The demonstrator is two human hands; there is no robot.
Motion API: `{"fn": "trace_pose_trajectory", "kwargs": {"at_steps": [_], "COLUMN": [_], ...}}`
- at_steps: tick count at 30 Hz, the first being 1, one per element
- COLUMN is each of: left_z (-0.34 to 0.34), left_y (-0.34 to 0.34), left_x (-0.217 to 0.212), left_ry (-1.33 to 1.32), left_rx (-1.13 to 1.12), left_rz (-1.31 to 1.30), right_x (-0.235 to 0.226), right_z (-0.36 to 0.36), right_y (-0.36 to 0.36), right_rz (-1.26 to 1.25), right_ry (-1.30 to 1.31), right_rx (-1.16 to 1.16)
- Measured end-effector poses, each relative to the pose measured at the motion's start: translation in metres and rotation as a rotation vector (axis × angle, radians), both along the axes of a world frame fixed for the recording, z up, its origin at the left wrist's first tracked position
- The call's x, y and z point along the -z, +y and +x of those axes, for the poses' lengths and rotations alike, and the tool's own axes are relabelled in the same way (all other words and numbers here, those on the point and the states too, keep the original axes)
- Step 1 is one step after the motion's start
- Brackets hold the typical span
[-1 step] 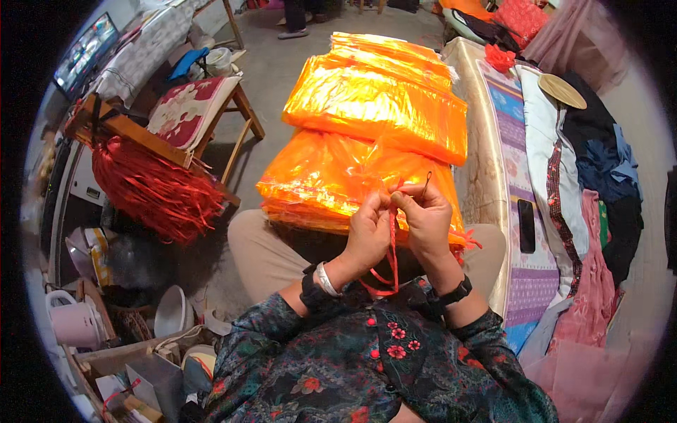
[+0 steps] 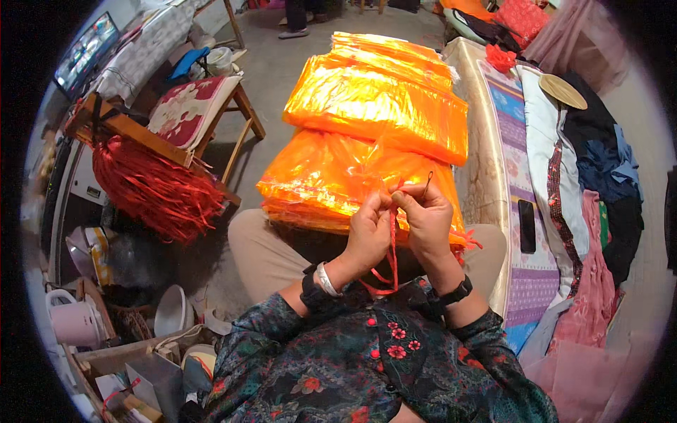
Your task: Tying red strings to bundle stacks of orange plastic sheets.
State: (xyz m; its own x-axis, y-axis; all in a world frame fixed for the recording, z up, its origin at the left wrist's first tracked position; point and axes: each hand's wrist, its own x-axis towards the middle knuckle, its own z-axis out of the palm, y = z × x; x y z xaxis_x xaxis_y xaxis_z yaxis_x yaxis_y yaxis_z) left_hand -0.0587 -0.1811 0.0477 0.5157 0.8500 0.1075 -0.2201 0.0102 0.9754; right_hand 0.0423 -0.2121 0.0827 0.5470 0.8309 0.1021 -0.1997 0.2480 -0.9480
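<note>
On my lap lies a stack of shiny, translucent orange bags (image 2: pixel 317 162), with a folded orange bundle (image 2: pixel 374 99) on its far part. Both my hands meet at the near part of this stack. My left hand (image 2: pixel 369 227) is closed, pinching a flat red drawstring (image 2: pixel 393 247) that hangs in a loop toward my lap. Its fingertips touch those of my right hand (image 2: pixel 429 217), which is closed in a pinch too. From the right fingers a thin dark metal needle with a looped end (image 2: pixel 429 182) sticks up. My fingers hide where drawstring and needle meet the bag.
At the left, a bunch of red strings (image 2: pixel 151 187) hangs from a wooden chair (image 2: pixel 243 106). A bed edge (image 2: pixel 476 141) runs along my right, with a black phone (image 2: pixel 526 225) and clothes on it. A box of odds and ends (image 2: pixel 151 381) stands at the lower left.
</note>
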Motion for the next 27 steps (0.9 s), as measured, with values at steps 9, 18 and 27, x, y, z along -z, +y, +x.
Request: {"fn": "trace_pose_trajectory", "kwargs": {"at_steps": [9,18,27], "left_z": [-0.017,-0.035,-0.041], "left_y": [0.003,0.002,0.011], "left_x": [-0.027,-0.025,0.012], "left_ry": [0.489,-0.015,-0.157], "left_rx": [-0.190,0.660,0.555], "left_rz": [0.674,-0.569,-0.783], "right_x": [0.000,-0.014,0.015], "right_z": [0.009,0.001,-0.015], "right_y": [0.003,-0.028,-0.054], "right_rz": [-0.030,-0.035,-0.161], "right_ry": [-0.036,-0.452,-0.175], "right_rx": [0.015,-0.033,-0.310]}}
